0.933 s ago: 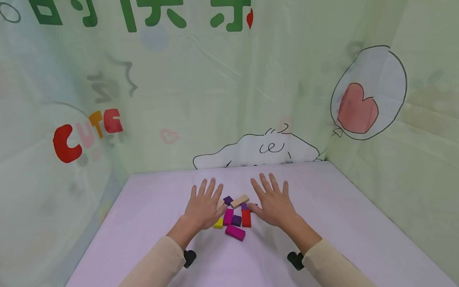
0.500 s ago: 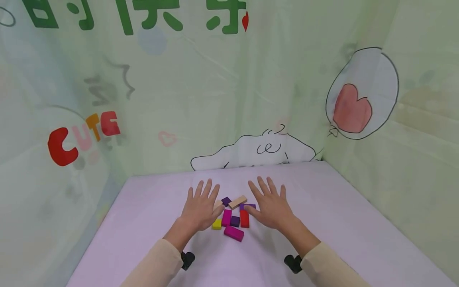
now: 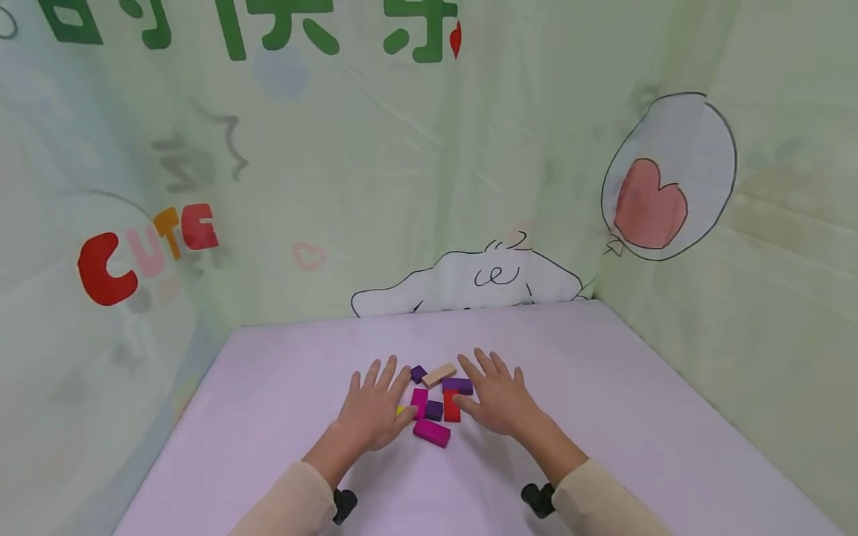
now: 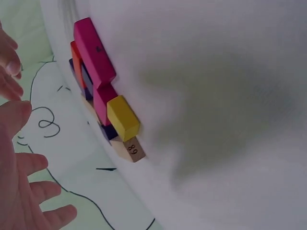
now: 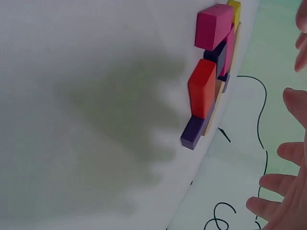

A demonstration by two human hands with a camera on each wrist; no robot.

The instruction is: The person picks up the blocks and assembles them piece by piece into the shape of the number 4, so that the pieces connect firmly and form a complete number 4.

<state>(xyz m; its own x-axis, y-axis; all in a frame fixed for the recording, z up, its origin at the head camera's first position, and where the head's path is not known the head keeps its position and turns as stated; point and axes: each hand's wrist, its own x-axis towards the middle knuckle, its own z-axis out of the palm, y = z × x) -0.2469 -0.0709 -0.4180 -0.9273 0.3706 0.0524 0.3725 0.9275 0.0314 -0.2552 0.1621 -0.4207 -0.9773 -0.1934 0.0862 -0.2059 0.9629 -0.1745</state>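
Several coloured wooden blocks lie in a loose cluster on the table between the two hands. In the head view my left hand (image 3: 372, 406) is spread flat over the cluster's left side, its thumb overlapping a yellow block (image 4: 123, 118). My right hand (image 3: 499, 398) is spread at the right side, thumb across the red block (image 3: 452, 408). Both hands hold nothing, and each wrist view shows a hand's shadow on the tabletop. Around them are a magenta block (image 3: 432, 432), a purple block (image 3: 461, 385), a dark purple block (image 3: 433, 410) and a natural wood block (image 3: 439, 374).
The table (image 3: 281, 372) has a pale lilac cover. Behind it and at both sides hang light green curtains (image 3: 375, 164) with printed letters, a balloon and a cartoon. A natural wood block marked with digits (image 4: 129, 149) lies by the yellow one.
Both hands have moved down in the head view, lower over the blocks, with fingers still spread. The camera has shifted slightly; the blocks keep their arrangement.
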